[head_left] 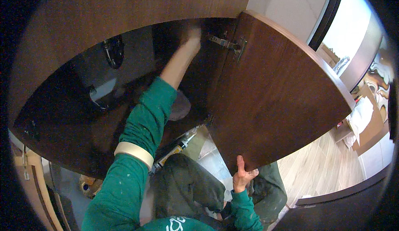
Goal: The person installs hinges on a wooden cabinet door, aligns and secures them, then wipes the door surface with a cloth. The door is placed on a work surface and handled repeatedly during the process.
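My left arm reaches deep into a dark wood cabinet (79, 31), and a beige tape roll (135, 152) rings its green sleeve. Inside, my left hand (192, 38) is blurred near the top, close to the metal hinge (226, 43); shadow hides its fingers. The brown cabinet door (278, 89) stands swung out to the right. At its lower edge my right hand (242, 177) grips it, thumb on the facing side and the other fingers mostly hidden behind. A sealant tube (174, 150) with a pale nozzle lies by my knee, beneath the cabinet's front edge.
Within the cabinet are dark pipe fittings (113, 52) and a grey rounded shape (181, 106). A brass-coloured round item (87, 187) sits on the floor at lower left. Light wood-look flooring (320, 160) runs to the right, toward a white cloth or paper (360, 116) and cardboard (368, 125).
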The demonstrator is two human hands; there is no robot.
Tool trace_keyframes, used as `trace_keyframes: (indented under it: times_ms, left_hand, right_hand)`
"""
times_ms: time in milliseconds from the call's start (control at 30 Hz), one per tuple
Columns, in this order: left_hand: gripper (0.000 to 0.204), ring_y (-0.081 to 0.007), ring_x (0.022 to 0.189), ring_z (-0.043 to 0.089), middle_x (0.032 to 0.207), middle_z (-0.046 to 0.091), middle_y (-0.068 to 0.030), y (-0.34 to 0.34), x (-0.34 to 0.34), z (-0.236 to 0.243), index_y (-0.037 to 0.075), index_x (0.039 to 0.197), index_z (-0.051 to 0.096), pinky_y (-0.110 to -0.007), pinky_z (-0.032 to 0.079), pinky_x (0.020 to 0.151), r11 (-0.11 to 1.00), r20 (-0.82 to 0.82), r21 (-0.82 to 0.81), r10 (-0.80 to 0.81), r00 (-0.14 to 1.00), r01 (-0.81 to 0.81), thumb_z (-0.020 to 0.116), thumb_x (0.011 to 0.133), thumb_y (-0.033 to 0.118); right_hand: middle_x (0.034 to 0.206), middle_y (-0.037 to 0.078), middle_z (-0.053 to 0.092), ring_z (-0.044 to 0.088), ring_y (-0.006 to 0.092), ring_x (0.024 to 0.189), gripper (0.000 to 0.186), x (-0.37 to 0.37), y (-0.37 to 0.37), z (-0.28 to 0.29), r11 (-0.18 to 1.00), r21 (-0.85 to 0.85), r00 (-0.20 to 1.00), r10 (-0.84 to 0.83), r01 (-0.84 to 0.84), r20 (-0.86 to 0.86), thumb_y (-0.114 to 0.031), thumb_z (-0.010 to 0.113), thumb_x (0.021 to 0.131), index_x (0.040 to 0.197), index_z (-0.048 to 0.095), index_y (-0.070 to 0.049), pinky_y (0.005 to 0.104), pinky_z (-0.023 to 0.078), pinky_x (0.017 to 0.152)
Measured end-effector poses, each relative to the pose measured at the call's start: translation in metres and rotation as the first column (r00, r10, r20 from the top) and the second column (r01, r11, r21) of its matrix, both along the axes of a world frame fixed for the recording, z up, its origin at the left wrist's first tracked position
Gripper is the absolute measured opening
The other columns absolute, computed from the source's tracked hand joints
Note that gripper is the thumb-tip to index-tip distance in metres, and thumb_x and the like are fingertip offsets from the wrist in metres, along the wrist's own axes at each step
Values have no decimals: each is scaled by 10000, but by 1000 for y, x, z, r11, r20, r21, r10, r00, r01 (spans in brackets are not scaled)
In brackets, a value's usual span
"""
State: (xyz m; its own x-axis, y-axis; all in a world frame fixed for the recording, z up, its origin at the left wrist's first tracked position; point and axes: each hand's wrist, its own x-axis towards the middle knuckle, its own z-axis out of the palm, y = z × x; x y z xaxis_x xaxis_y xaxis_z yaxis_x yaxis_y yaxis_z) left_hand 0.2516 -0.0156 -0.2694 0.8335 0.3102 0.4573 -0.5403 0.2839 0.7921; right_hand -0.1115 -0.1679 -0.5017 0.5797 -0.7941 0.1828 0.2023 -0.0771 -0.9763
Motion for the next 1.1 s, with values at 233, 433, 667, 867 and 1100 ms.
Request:
trace_keyframes:
  times_ms: [233, 433, 667, 867, 1100]
  left_hand:
    - [427, -225, 1161, 507, 1275, 581, -99, -23, 27, 18, 23, 1238, 592, -380, 374, 1038, 996, 49, -7, 88, 995, -88, 529, 960, 341]
    - [419, -223, 1143, 514, 1258, 588, -96, -29, 35, 15, 26, 1230, 598, -375, 383, 1025, 993, 68, -1, 121, 990, -121, 531, 958, 338]
    - [411, -220, 1122, 522, 1238, 597, -93, -25, 29, 17, 29, 1221, 605, -369, 394, 1011, 992, 44, 5, 124, 991, -124, 534, 956, 335]
    - [403, -218, 1105, 530, 1221, 604, -90, -21, 16, 33, 32, 1213, 611, -365, 403, 998, 997, 7, 29, 73, 997, -73, 536, 954, 332]
    - [395, -215, 1084, 538, 1201, 613, -86, 1, 12, 22, 35, 1203, 617, -359, 414, 984, 999, -8, 34, -17, 1000, 17, 539, 952, 329]
  right_hand:
    - [899, 49, 672, 598, 158, 783, 189, 4, 8, 6, 997, -67, 980, -28, 42, 196, -44, 750, 770, 934, 671, 6, 299, 477, 743]
    - [938, 67, 668, 601, 165, 809, 254, 6, -1, -4, 979, -195, 982, -24, 60, 186, -35, 755, 753, 981, 657, 13, 311, 487, 767]
    - [919, 59, 676, 604, 152, 784, 200, -6, 5, -15, 996, -85, 993, -19, 29, 116, -45, 765, 768, 937, 675, 12, 301, 482, 739]
    - [1208, 90, 633, 513, 277, 1125, 525, -7, -4, -32, 983, -137, 993, 118, -118, -10, -84, 637, 817, 1333, 567, -147, 450, 321, 1023]
    - [1157, 67, 645, 557, 249, 1015, 420, -13, -14, -30, 600, -798, 988, -150, 54, -46, -72, 643, 824, 1233, 618, -163, 415, 364, 943]
